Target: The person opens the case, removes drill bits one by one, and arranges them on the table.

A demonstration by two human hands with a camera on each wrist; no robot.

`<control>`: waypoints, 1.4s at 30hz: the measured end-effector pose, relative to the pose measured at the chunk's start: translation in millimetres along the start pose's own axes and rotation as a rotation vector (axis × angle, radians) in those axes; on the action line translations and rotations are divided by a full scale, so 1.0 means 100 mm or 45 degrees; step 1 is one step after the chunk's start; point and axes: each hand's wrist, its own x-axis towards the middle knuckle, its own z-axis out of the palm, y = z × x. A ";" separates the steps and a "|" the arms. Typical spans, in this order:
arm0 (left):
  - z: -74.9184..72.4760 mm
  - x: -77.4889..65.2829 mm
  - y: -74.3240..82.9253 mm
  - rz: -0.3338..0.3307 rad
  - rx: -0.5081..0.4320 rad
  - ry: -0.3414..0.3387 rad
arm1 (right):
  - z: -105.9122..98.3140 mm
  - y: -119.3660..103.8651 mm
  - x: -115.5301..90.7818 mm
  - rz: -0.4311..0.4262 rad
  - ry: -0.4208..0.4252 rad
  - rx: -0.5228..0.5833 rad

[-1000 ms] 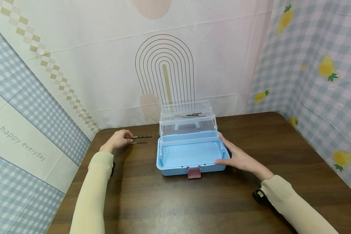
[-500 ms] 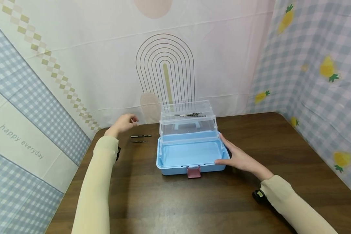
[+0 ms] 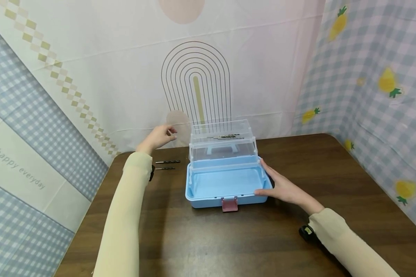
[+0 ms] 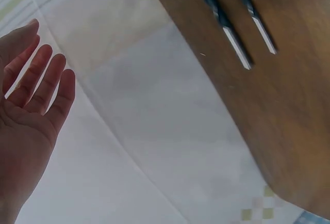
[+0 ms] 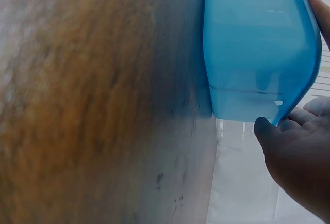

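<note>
Behind two twist drill bits, a larger one [image 3: 168, 162] and a slimmer one [image 3: 165, 168], my left hand [image 3: 162, 136] is raised near the table's back edge. Its thumb and index fingertips are close together in the left wrist view, the other fingers bent loosely; I cannot tell whether something thin is pinched there. My right hand [image 3: 280, 186] grips the right end of a blue toolbox [image 3: 197, 204], thumb at the front corner and fingers along the side rim. The toolbox stands unfolded, with several drill bits [image 3: 227, 136] in its upper clear tray [image 3: 247, 130].
The toolbox's blue bottom compartment [image 3: 225, 182] lies exposed below the clear trays. A dark pink latch [image 3: 230, 204] hangs at its front. The brown wooden table [image 3: 201, 238] ends at a patterned cloth backdrop [image 3: 263, 84].
My left hand has lifted off from beside the two drill bits and moved back, up and right toward the trays. My right hand and the toolbox have stayed in place.
</note>
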 end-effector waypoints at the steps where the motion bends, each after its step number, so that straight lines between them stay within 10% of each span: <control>1: 0.00 0.02 0.03 0.011 -0.004 0.002 | 0.00 0.00 0.00 -0.002 -0.001 0.001; 42: 0.39 0.65 1.13 0.313 0.066 -0.253 | -0.01 -0.03 -0.01 -0.007 -0.002 -0.001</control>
